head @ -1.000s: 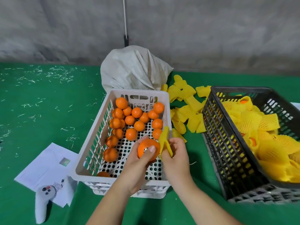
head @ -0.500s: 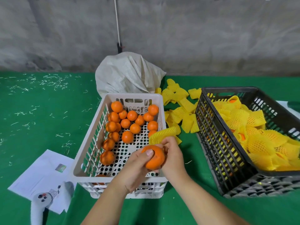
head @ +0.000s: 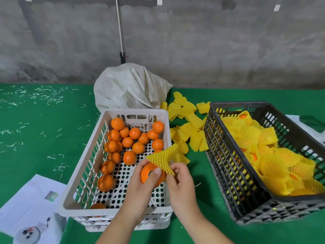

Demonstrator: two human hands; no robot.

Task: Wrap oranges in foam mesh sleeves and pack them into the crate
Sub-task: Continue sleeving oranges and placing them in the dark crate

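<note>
A green-covered table stands before a grey concrete wall. Above the near right of the white crate of loose oranges, the left hand grips 1 orange, while the right hand pinches a yellow foam mesh sleeve touching its top. The black crate of wrapped oranges sits right.

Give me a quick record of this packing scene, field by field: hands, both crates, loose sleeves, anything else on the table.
left hand: holds orange
right hand: pinches foam sleeve over the orange
white crate: bare oranges
black crate: sleeved oranges
loose sleeves: heaped between the crates
white sack: behind the white crate
papers: near left on the green table
</note>
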